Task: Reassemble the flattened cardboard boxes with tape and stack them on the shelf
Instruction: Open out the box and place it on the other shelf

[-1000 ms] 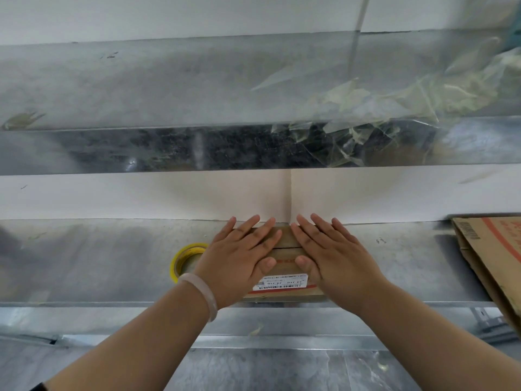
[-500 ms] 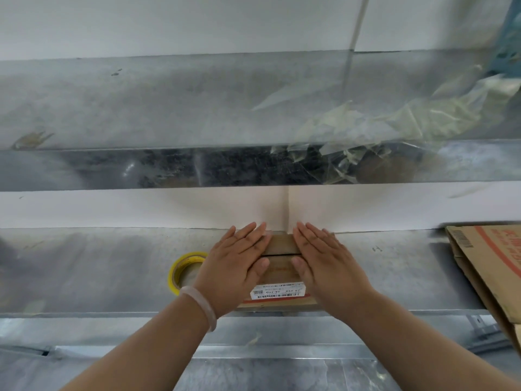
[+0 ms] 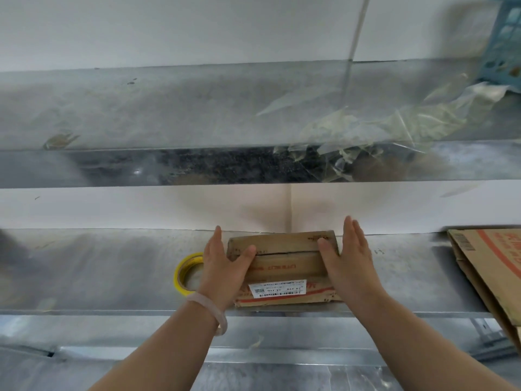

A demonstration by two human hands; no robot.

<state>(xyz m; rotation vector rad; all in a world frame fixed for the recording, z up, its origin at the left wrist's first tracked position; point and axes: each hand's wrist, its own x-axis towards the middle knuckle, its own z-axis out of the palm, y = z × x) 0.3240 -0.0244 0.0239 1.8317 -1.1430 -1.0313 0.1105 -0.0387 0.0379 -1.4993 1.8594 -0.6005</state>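
A small brown cardboard box (image 3: 284, 266) with a white barcode label sits on the metal shelf (image 3: 112, 277), its top flaps closed along a middle seam. My left hand (image 3: 222, 266) lies against the box's left side, fingers straight, thumb on the top. My right hand (image 3: 349, 258) lies against the right side in the same way, fingers straight and thumb on the top. A yellow tape roll (image 3: 187, 273) lies flat on the shelf just left of my left hand.
A flattened cardboard box (image 3: 496, 275) with red print leans at the shelf's right end. The upper metal shelf (image 3: 169, 114) carries crumpled clear tape scraps (image 3: 375, 128) and a blue basket (image 3: 504, 43) at its far right. A white wall lies behind.
Both hands have slid apart from the top of the box to its left and right sides, uncovering the flaps and seam. The view has tilted upward slightly.
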